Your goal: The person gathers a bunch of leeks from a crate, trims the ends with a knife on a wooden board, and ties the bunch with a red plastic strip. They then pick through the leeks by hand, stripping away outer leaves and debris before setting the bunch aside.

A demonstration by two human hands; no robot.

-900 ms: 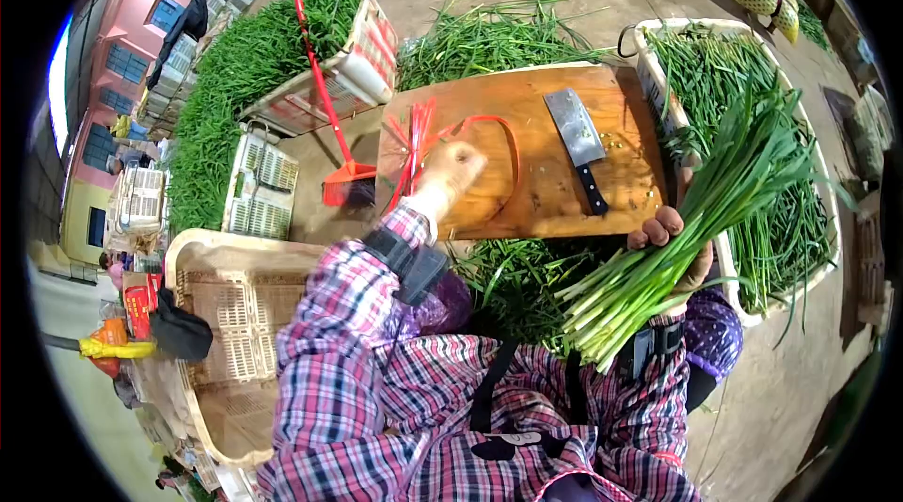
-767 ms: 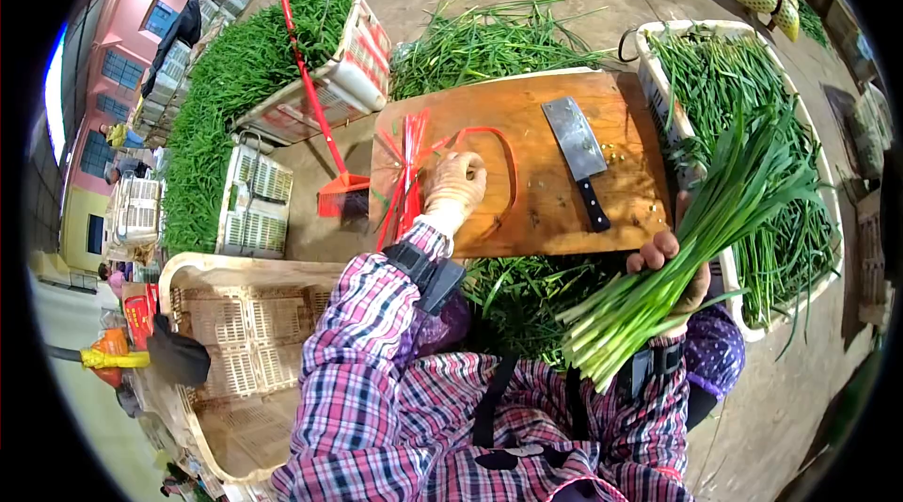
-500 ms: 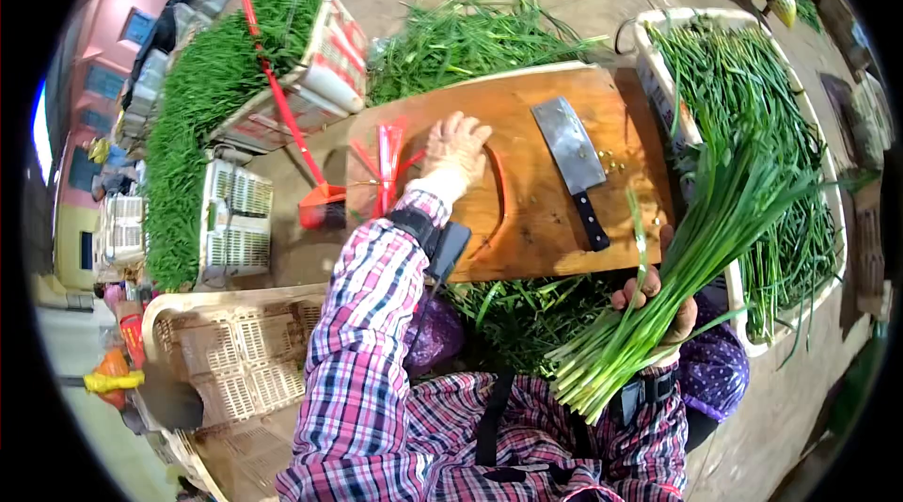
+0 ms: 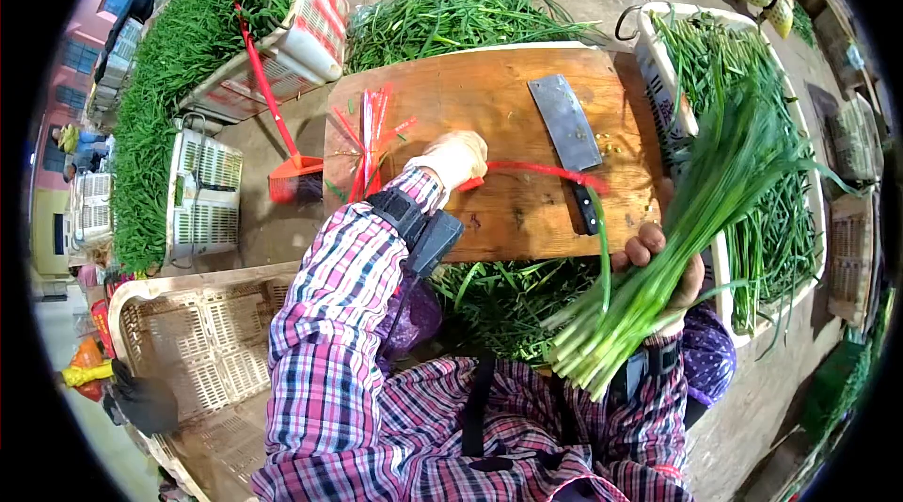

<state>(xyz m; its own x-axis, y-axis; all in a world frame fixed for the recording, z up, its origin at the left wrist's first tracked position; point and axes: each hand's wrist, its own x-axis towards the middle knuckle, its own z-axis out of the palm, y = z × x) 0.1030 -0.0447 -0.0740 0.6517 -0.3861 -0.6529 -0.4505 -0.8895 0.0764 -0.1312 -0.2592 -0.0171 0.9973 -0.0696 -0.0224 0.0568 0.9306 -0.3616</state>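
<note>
My right hand (image 4: 673,271) is closed around a bunch of garlic chives (image 4: 691,243), its cut stems pointing down toward my lap and its leaves up to the right. One loose stalk hangs apart from the bunch. Over the wooden board (image 4: 442,93), my left hand (image 4: 458,160) is closed on a thin red strip (image 4: 546,169), whose free end stretches right across the cleaver's handle. The cleaver (image 4: 566,126) lies on the board with its blade away from me. More red strips (image 4: 372,140) lie in a pile at the board's left side.
A white crate (image 4: 816,234) full of greens stands at right. Loose greens (image 4: 461,17) are heaped behind the board. At left are crates of greens (image 4: 315,27), a red-handled dustpan (image 4: 293,177) and a large beige basket (image 4: 188,290).
My left hand has closed and picked the red strip off the board; it now extends to the right. The bunch stays in my right hand. The view has shifted slightly.
</note>
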